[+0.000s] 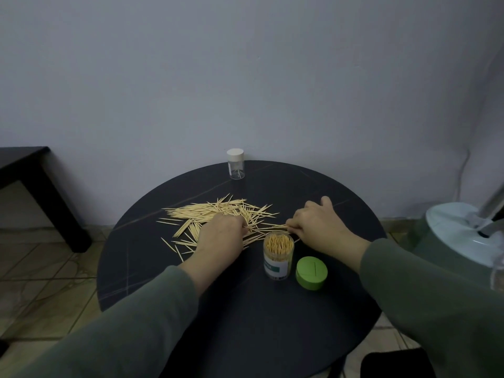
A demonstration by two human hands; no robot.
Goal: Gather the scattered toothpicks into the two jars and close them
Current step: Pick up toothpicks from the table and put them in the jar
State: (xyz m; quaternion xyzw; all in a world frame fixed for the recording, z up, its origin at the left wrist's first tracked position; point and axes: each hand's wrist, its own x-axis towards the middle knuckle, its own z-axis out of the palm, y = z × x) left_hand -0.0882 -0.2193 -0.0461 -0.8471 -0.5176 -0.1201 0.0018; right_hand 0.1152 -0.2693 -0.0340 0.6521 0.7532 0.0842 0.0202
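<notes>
Hands are both working the toothpicks (218,214) on the desk (245,309): your left hand (221,236) and right hand (319,222) are each pinching some beside the open jar (278,257). You are gathering; next, be dropping them in.

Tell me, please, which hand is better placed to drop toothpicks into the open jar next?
Probably the right hand: it pinches toothpicks just behind the open jar; the left hand is farther off.

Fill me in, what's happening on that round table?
A person is gathering the scattered wooden toothpicks on the dark round table. The left hand and right hand each pinch some. The clear labelled jar is open and nearly full, its green lid beside it. The small clear white-capped jar stands closed, almost empty.
</notes>
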